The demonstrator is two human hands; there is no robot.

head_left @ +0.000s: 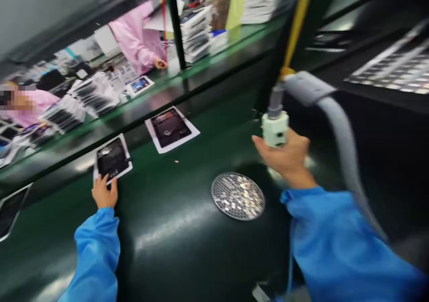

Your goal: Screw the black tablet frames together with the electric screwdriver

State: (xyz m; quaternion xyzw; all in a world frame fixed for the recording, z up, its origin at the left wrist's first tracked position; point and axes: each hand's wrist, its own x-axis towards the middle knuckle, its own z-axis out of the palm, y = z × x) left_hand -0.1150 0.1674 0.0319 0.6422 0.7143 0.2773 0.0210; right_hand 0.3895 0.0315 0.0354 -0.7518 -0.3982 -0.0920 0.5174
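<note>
On the left, my left hand (104, 192) touches the near edge of a tablet-like panel (113, 158) with a white border and dark inside. Its fingers are apart, the tips at the panel's edge. My right hand (284, 159) is wrapped around a pale green handheld tool (275, 129), held upright. The tool hangs from a yellow cord (298, 27), with a grey hose (343, 125) beside it; its lower end is hard to make out. A second white-bordered panel (172, 130) lies flat on the green bench, apart from both hands.
A round tray (237, 196) of small shiny pieces sits on the dark green bench (167, 212). Another panel (12, 212) lies at the far left. Beyond the bench's back edge are stacked panels (196, 34) and co-workers in pink sleeves (139, 38). A rack (398, 65) stands right.
</note>
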